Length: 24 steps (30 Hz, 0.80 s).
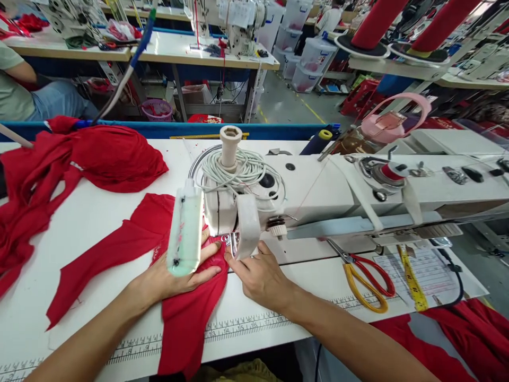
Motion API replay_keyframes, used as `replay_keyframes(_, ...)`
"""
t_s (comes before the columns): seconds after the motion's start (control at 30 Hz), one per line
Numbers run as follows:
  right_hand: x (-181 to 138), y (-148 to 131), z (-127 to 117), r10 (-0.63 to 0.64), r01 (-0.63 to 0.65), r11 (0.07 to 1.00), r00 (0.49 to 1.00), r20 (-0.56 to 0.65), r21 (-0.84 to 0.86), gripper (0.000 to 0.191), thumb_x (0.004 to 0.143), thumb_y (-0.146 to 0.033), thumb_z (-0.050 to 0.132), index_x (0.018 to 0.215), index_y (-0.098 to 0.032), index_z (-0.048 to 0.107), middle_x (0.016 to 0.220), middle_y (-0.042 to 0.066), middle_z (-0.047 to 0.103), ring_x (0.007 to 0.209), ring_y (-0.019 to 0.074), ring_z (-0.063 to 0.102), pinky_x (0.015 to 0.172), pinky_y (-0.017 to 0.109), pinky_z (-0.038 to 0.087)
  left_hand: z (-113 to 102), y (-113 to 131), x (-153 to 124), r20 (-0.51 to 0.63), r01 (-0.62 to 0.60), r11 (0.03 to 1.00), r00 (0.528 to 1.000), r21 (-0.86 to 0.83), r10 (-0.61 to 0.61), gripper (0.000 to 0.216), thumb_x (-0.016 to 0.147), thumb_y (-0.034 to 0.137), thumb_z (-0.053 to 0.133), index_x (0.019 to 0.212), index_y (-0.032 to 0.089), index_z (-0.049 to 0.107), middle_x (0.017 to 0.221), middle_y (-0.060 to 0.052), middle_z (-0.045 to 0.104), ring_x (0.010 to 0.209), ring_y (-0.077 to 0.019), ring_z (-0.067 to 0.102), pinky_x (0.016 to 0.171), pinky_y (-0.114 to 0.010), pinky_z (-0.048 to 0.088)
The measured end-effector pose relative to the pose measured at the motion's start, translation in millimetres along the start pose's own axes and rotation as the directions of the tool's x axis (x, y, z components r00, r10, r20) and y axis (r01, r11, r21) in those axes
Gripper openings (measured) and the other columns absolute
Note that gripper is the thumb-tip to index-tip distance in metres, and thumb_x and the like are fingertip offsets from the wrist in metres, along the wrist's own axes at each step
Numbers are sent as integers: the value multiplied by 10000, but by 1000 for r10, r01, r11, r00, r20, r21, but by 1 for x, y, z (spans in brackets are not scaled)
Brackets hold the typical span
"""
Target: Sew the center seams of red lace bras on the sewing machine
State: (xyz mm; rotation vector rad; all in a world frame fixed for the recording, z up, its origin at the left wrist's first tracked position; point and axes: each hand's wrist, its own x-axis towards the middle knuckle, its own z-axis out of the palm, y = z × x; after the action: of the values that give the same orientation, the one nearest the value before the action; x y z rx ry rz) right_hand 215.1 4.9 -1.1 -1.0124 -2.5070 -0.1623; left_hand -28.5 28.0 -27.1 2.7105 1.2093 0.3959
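Note:
A piece of red fabric (194,318) lies under the needle area of a white sewing machine (314,183), one part hanging over the table's front edge. My left hand (161,278) rests flat on it, fingers spread, left of the presser foot (229,241). A pale green translucent plate (185,233) on the machine hides part of that hand. To the right of the foot, my right hand (264,276) is closed, with thumb and forefinger pinched at the fabric's right edge. A white curved guard (248,225) covers some of its fingertips.
Scissors (366,278) with red and yellow handles lie at right, near a yellow tape measure (412,281) and a paper sheet (433,276). More red fabric (115,156) is heaped at back left. A pink-lidded bottle (384,127) stands behind the machine. Another person (35,87) sits beyond.

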Motion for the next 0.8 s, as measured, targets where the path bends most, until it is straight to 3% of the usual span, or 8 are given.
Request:
replay_keyframes(0.3, -2, 2, -1, 2, -3, 1000, 999, 48, 19, 375, 797, -5, 467, 1070, -137, 689, 676, 52, 625, 796, 230, 542, 788, 368, 331, -4, -2, 0, 75, 46, 999, 996, -14, -45, 477, 940, 547, 511, 1273, 229, 636, 1184, -138, 650, 1150, -334, 597, 1054, -515, 433)
replay_keyframes(0.43, -1, 1, -2, 0, 0, 1000, 1000, 25, 20, 368, 785, 2, 476, 1057, -119, 692, 586, 30, 548, 814, 239, 548, 792, 366, 325, -11, -4, 5, 105, 57, 997, 993, -49, -52, 434, 925, 559, 538, 1197, 246, 668, 1121, -105, 679, 1097, -301, 626, 1047, -468, 442)
replay_keyframes(0.6, -1, 0, -3, -1, 0, 998, 1000, 30, 56, 425, 752, 29, 460, 1089, -118, 673, 669, 43, 595, 845, 237, 539, 861, 389, 328, -21, -7, 10, 69, 45, 992, 997, -114, -38, 385, 936, 536, 526, 1142, 246, 677, 1001, -60, 700, 945, -244, 660, 956, -388, 478)
replay_keyframes(0.7, -2, 3, -3, 36, -35, 994, 999, -2, 105, 428, 756, 32, 456, 1086, -138, 668, 758, 52, 622, 822, 224, 516, 872, 389, 331, -35, 7, 12, 40, 15, 998, 999, -64, -12, 400, 946, 547, 504, 1146, 241, 668, 1051, -70, 695, 937, -249, 643, 907, -385, 479)
replay_keyframes(0.8, -4, 8, -3, 119, -105, 983, 989, -88, 150, 370, 782, 33, 445, 995, -161, 678, 830, 59, 613, 820, 211, 500, 836, 365, 344, -49, 39, 12, -30, -25, 996, 999, 84, 28, 384, 954, 541, 495, 1047, 220, 683, 1132, -121, 659, 982, -293, 598, 855, -427, 462)
